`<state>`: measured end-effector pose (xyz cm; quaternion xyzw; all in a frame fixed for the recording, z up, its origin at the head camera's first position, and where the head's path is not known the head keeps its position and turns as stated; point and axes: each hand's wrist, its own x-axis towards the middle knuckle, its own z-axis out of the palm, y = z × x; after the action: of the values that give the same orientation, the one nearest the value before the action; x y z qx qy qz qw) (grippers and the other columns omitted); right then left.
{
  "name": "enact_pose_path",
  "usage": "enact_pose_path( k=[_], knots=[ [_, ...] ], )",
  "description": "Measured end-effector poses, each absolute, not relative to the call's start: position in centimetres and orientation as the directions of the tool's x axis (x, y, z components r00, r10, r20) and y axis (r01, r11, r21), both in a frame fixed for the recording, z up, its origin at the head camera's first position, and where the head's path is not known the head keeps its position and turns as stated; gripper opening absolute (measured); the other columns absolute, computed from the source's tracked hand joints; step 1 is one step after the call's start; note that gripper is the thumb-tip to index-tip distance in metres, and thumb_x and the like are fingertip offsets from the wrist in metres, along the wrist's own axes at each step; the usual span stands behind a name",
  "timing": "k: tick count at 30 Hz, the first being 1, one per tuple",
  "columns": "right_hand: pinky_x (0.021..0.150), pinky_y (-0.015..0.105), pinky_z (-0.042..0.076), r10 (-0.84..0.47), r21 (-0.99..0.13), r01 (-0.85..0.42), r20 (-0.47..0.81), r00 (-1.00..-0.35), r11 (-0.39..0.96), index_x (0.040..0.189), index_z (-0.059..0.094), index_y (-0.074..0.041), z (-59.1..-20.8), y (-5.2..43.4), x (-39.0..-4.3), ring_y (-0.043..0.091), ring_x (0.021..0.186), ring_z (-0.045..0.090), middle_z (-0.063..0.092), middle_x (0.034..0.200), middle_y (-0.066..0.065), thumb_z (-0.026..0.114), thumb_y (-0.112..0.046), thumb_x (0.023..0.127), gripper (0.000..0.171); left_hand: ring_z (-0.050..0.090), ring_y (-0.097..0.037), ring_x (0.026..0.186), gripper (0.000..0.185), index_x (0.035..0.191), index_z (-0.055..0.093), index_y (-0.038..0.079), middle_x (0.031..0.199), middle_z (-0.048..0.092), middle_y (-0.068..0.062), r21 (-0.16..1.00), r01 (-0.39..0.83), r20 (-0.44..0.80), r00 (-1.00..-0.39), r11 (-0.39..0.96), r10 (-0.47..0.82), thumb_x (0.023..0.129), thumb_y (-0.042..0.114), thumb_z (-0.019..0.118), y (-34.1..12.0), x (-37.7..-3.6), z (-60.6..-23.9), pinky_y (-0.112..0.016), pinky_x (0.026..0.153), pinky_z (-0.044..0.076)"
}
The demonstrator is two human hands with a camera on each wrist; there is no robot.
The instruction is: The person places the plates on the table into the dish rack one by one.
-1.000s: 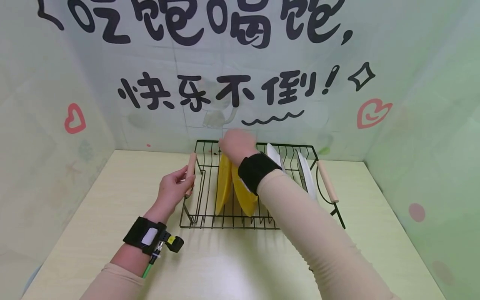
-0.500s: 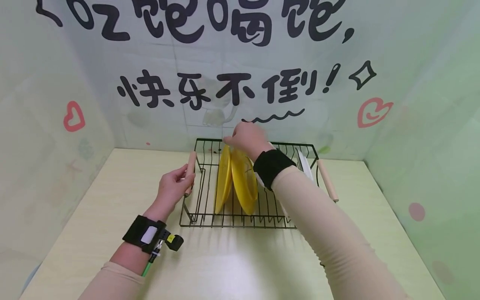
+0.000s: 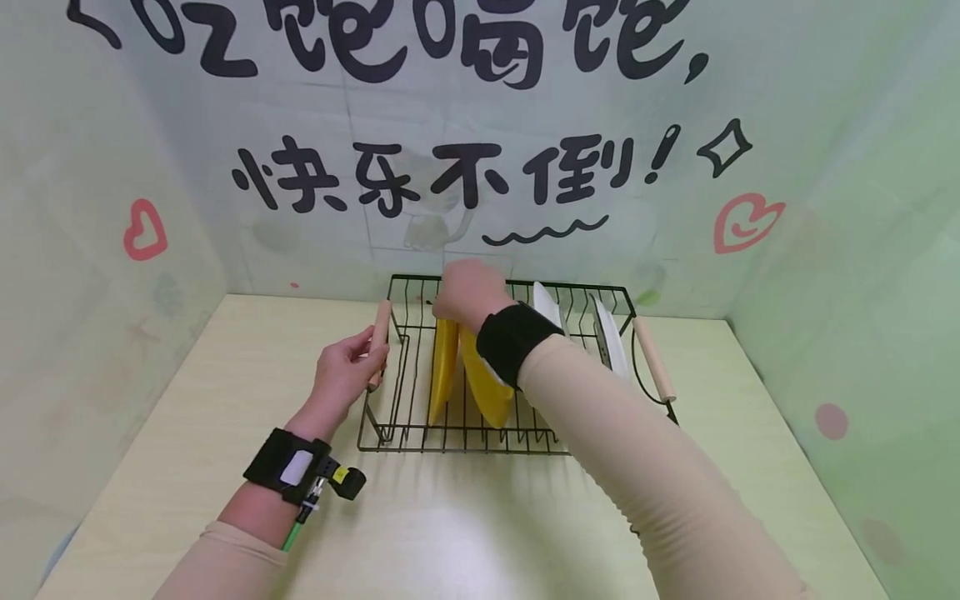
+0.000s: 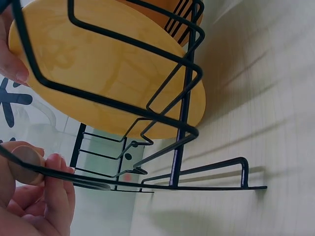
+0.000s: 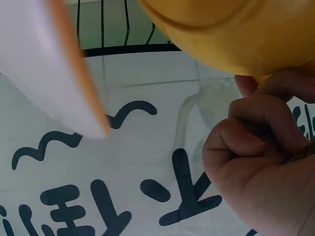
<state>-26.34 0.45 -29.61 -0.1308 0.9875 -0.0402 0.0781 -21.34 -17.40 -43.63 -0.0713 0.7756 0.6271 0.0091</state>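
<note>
A black wire dish rack (image 3: 450, 451) with wooden handles stands on the table. My left hand (image 3: 345, 375) grips its left wooden handle (image 3: 381, 329). Two yellow plates stand on edge side by side in the rack, the left one (image 3: 442, 379) nearly upright and the right one (image 3: 487, 390) leaning. Over their top edges is my right hand (image 3: 472, 293), fingers curled. In the left wrist view a fingertip (image 4: 20, 76) lies at the rim of the left yellow plate (image 4: 106, 69). The right hand pinches that plate; its grip is partly hidden in the head view.
To the right in the rack stand a white plate (image 3: 546, 302) and another white plate (image 3: 611, 335). The right wooden handle (image 3: 655, 358) is beyond them. A printed backdrop (image 3: 300, 250) rises behind the rack, and the pale table (image 3: 442, 525) extends in front.
My right hand rose slightly to the right half a second ago, showing the plates' tops, then came back left and down over them. The left hand keeps its grip on the handle.
</note>
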Motion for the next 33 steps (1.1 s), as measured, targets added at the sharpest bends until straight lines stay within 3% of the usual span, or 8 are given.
enact_pose_path(
  k=[9, 16, 19, 23, 30, 33],
  knots=[
    [0.056, 0.027, 0.043, -0.276, 0.042, -0.286, -0.163, -0.947, 0.957, 0.072, 0.059, -0.015, -29.8, -1.9, -25.4, 0.013, 0.063, 0.051, 0.046, 0.066, -0.002, 0.050, -0.027, 0.095, 0.028, 0.063, -0.014, 0.089, 0.058, 0.145, 0.039, 0.015, 0.122, 0.059, -0.020, 0.970, -0.135, -0.117, -0.988, 0.201, -0.100, 0.092, 0.029, 0.061, -17.4, -21.3, -43.6, -0.019, 0.065, 0.054],
    [0.069, 0.032, 0.053, -0.315, 0.052, -0.320, -0.087, -0.945, 0.946, 0.087, 0.062, -0.014, -28.5, -3.3, -24.7, 0.014, 0.066, 0.054, 0.050, 0.070, -0.001, 0.043, -0.024, 0.099, 0.024, 0.062, -0.013, 0.083, 0.056, 0.144, 0.040, 0.016, 0.117, 0.060, -0.021, 0.967, -0.145, -0.125, -0.987, 0.209, -0.105, 0.093, 0.026, 0.061, -17.4, -21.3, -43.7, -0.019, 0.067, 0.055],
    [0.067, 0.030, 0.055, -0.328, 0.066, -0.329, -0.028, -0.944, 0.942, 0.094, 0.064, -0.014, -27.3, -4.2, -24.6, 0.014, 0.068, 0.057, 0.054, 0.074, -0.001, 0.043, -0.025, 0.100, 0.024, 0.061, -0.012, 0.079, 0.056, 0.144, 0.040, 0.016, 0.114, 0.061, -0.021, 0.969, -0.140, -0.120, -0.987, 0.205, -0.109, 0.093, 0.025, 0.060, -17.6, -21.3, -43.5, -0.020, 0.067, 0.055],
    [0.061, 0.026, 0.052, -0.318, 0.096, -0.316, 0.006, -0.948, 0.944, 0.093, 0.066, -0.017, -26.7, -5.6, -24.7, 0.012, 0.068, 0.057, 0.057, 0.075, -0.004, 0.045, -0.028, 0.099, 0.024, 0.062, -0.013, 0.077, 0.055, 0.144, 0.041, 0.015, 0.114, 0.061, -0.020, 0.971, -0.130, -0.110, -0.988, 0.202, -0.104, 0.094, 0.025, 0.059, -17.8, -21.3, -43.5, -0.019, 0.067, 0.055],
    [0.067, 0.024, 0.053, -0.342, 0.125, -0.339, 0.001, -0.940, 0.932, 0.092, 0.067, -0.017, -28.0, -7.1, -24.3, 0.012, 0.071, 0.058, 0.060, 0.079, -0.005, 0.049, -0.032, 0.098, 0.024, 0.062, -0.028, 0.091, 0.056, 0.146, 0.038, 0.016, 0.121, 0.060, -0.022, 0.964, -0.108, -0.087, -0.992, 0.244, -0.095, 0.095, 0.030, 0.057, -17.8, -21.1, -43.7, -0.019, 0.071, 0.054],
    [0.068, 0.025, 0.054, -0.349, 0.102, -0.348, -0.015, -0.937, 0.932, 0.092, 0.067, -0.017, -28.6, -7.2, -23.9, 0.011, 0.073, 0.058, 0.061, 0.081, -0.004, 0.050, -0.031, 0.097, 0.022, 0.062, -0.027, 0.094, 0.056, 0.145, 0.038, 0.018, 0.121, 0.060, -0.020, 0.961, -0.122, -0.100, -0.990, 0.248, -0.100, 0.095, 0.031, 0.057, -17.7, -21.1, -43.8, -0.020, 0.074, 0.055]
  ],
)
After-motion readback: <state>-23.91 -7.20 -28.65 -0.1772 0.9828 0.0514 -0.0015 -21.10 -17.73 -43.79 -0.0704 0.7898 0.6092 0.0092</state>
